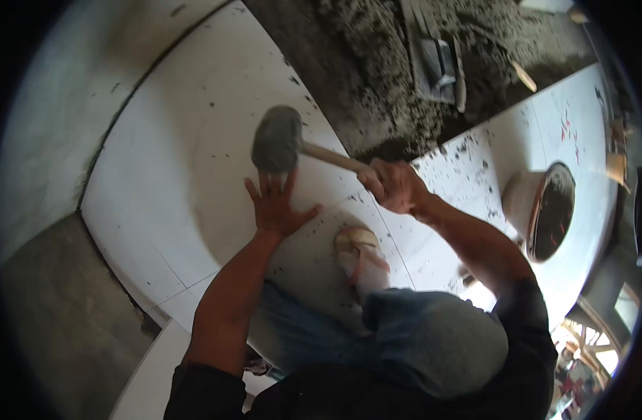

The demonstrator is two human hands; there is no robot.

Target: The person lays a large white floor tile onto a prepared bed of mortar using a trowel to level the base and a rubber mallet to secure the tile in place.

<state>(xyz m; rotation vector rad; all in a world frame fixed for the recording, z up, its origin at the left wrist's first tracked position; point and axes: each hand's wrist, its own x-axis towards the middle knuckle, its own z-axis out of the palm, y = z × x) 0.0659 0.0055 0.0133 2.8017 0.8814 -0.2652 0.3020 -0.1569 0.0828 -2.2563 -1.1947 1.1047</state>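
Note:
A mallet with a thick dark grey head (276,138) and a pale wooden handle (329,155) is in my right hand (394,186), whose fingers wrap round the handle's end. The mallet head hangs over a large white floor tile (209,154) and hides part of my left hand's fingertips. My left hand (275,208) lies flat on that tile with its fingers spread, holding nothing. Whether the mallet head touches the tile cannot be made out. Dark crumbs of mortar are scattered over the tile.
Beyond the tile's edge lies rough grey mortar (363,77) with a metal trowel (436,70) on it. A bucket (520,203) with dark contents stands on tiles at right. A wall (61,105) borders the tile at left. My sandalled foot (363,255) rests close by.

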